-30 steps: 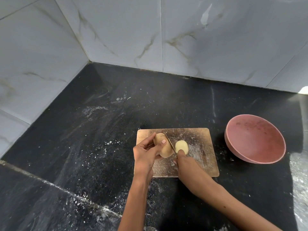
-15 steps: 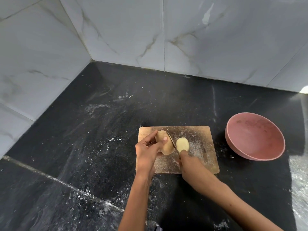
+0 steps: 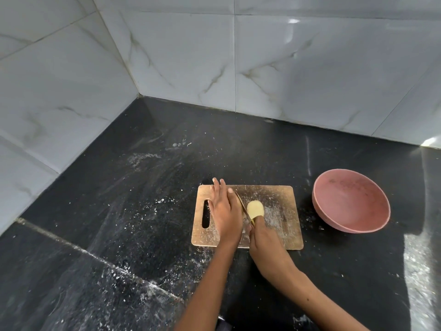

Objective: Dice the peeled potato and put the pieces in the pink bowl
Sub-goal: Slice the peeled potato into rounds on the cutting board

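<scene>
A wooden cutting board lies on the black counter. One peeled potato half rests cut face up near the board's middle. My left hand lies flat, fingers straight, over the other potato piece, which is almost fully hidden beneath it. My right hand grips a knife, whose blade runs between my left hand and the visible half. The pink bowl stands to the right of the board, with no potato visible in it.
The black counter meets white marble-tiled walls at the back and left. White specks and smears dust the counter around the board. A slot handle is cut in the board's left end.
My left hand went from pinching the potato piece with curled fingers to lying flat over it with fingers straight. The knife stays beside it, and the view has shifted slightly.
</scene>
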Action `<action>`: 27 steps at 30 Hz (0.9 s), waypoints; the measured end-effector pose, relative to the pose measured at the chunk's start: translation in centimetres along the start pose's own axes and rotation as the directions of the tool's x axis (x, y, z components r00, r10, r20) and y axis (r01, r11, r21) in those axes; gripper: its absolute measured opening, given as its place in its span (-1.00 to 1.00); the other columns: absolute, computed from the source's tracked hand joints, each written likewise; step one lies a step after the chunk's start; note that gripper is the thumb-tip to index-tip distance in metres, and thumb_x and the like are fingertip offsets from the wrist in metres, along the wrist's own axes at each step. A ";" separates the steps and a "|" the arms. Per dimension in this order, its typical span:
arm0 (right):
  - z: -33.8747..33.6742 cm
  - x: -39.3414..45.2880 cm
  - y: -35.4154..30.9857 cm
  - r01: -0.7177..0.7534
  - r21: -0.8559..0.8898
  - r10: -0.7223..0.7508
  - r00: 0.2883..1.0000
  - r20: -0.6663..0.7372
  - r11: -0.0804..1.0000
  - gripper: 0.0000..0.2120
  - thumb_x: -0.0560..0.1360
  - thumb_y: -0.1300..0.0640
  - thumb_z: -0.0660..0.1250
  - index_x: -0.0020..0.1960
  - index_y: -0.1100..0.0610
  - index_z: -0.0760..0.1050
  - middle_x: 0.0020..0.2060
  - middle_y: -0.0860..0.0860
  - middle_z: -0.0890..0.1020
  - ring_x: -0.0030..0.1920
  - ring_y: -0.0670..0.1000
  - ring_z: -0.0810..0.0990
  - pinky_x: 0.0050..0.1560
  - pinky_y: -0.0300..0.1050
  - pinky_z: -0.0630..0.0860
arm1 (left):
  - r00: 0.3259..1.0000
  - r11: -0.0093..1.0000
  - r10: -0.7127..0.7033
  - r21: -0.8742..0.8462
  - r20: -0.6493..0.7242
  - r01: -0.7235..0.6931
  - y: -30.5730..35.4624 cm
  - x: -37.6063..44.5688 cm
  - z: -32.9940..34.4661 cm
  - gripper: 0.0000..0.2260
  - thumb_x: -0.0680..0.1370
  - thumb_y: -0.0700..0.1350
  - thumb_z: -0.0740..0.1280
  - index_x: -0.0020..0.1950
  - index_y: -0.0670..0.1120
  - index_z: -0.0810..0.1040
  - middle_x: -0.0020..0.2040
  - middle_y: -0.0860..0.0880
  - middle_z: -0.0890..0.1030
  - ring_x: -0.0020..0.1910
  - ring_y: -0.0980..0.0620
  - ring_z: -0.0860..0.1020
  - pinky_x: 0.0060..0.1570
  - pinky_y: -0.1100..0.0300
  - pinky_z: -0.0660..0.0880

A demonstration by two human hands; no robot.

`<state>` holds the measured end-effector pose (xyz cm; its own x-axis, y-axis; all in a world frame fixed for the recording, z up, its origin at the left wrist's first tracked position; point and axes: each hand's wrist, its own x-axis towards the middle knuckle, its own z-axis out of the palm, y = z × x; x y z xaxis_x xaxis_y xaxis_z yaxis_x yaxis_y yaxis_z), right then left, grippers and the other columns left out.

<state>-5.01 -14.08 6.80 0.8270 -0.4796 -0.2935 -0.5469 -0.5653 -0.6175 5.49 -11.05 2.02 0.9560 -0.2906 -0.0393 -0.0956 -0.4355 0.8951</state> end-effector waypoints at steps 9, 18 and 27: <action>-0.4 0.0 0.0 -0.050 -0.112 0.046 0.998 -0.041 0.992 -0.81 0.67 0.08 -0.05 -0.07 0.10 0.24 -0.37 -0.05 0.37 -0.30 0.04 0.41 -0.26 -0.04 0.31 | 0.995 0.994 -0.088 -0.068 -0.039 0.085 0.3 1.5 1.1 -0.62 0.67 -0.12 0.11 0.50 -0.12 0.30 0.54 -0.02 0.19 0.56 0.05 -0.01 0.49 0.02 -0.24; -1.2 1.2 -0.3 -0.043 -0.077 0.048 0.997 0.065 0.996 -0.88 0.66 0.13 -0.03 -0.02 0.09 0.23 -0.29 -0.03 0.40 -0.20 0.05 0.47 -0.25 -0.04 0.31 | 0.993 0.961 -0.093 -0.268 -0.069 0.071 0.1 1.3 1.0 -0.66 0.64 -0.26 0.15 0.42 -0.21 0.40 0.43 -0.07 0.41 0.51 0.08 0.15 0.50 0.11 0.12; -0.6 1.4 -0.8 -0.076 -0.134 0.092 0.989 0.114 0.988 -0.88 0.61 0.29 0.00 0.04 0.09 0.22 -0.11 0.08 0.52 -0.10 0.09 0.47 -0.15 -0.04 0.31 | 0.993 0.945 -0.102 -0.318 -0.064 0.076 0.1 1.1 0.6 -0.65 0.65 -0.26 0.14 0.44 -0.19 0.37 0.45 -0.04 0.37 0.42 0.24 0.14 0.49 0.16 0.13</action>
<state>-3.48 -14.74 7.28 0.7829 -0.4499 -0.4298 -0.6207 -0.6122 -0.4898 6.37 -11.97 1.79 0.9767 -0.1892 -0.1016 0.0709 -0.1626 0.9841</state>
